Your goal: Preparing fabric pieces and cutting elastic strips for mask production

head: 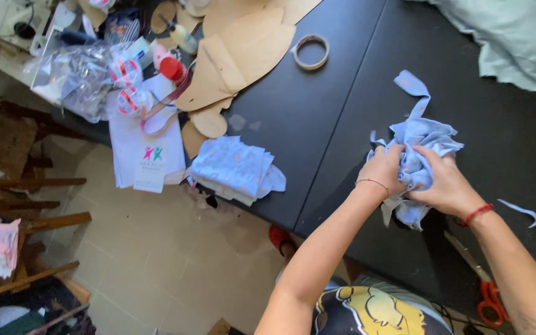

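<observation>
Blue fabric scraps (418,146) bunched on black table (317,124), fingers of left hand (384,169) and right hand (445,186) gripping them

Bare black table (330,124) between tape ring (311,52) and hands.

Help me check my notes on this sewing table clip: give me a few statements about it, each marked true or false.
1. Both hands, left hand and right hand, grip the bundle of light blue fabric scraps. True.
2. The scissors are in the right hand. False: they lie on the black table.
3. The tape roll lies beside the cardboard patterns. True.
4. The folded blue fabric stack lies on the floor. False: it rests at the table edge.
</observation>
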